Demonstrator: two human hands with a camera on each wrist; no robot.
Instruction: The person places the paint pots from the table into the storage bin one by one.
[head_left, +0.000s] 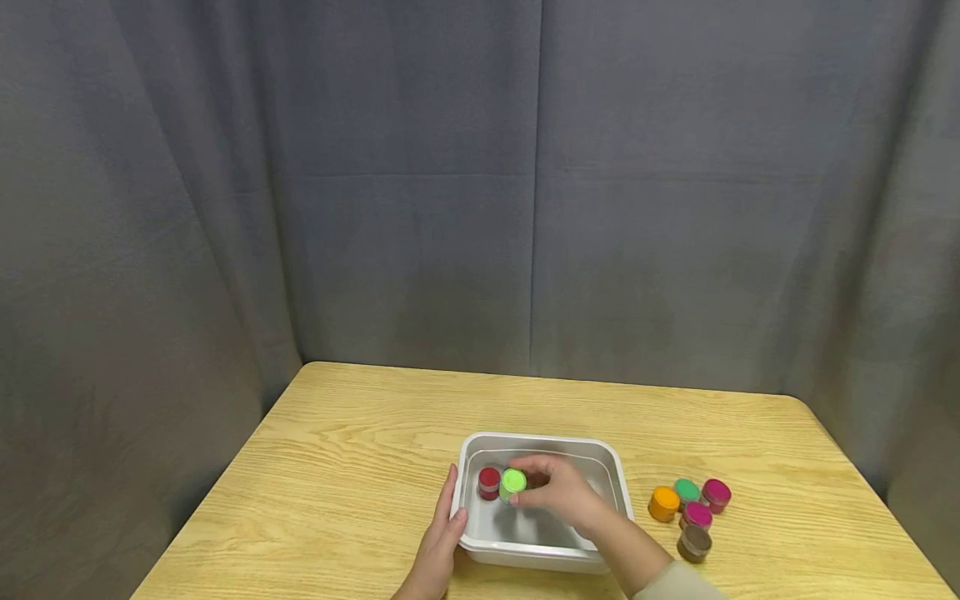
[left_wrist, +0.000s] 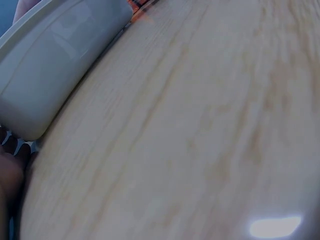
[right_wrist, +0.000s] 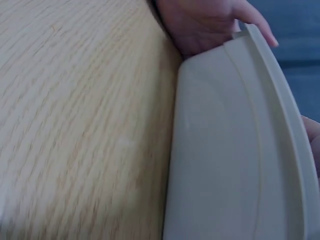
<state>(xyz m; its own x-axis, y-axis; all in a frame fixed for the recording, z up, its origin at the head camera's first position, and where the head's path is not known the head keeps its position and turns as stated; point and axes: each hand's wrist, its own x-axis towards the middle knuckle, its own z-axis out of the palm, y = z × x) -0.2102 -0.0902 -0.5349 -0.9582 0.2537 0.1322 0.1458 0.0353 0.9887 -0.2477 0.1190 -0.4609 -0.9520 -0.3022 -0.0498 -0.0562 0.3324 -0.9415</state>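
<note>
A white rectangular tray sits on the wooden table. My left hand holds its left side, fingers along the outer wall; in the right wrist view the left thumb hooks over the rim. Inside the tray, my right hand pinches a small jar with a bright green lid between thumb and fingers. Right beside that jar, on its left, stands a small red-lidded jar. The wrist views mostly show the tray's outer wall, which hides the jars inside.
To the right of the tray several small jars are grouped on the table: orange, green, two magenta, the nearer one in the middle, and brown. Grey curtains hang behind the table and at both sides.
</note>
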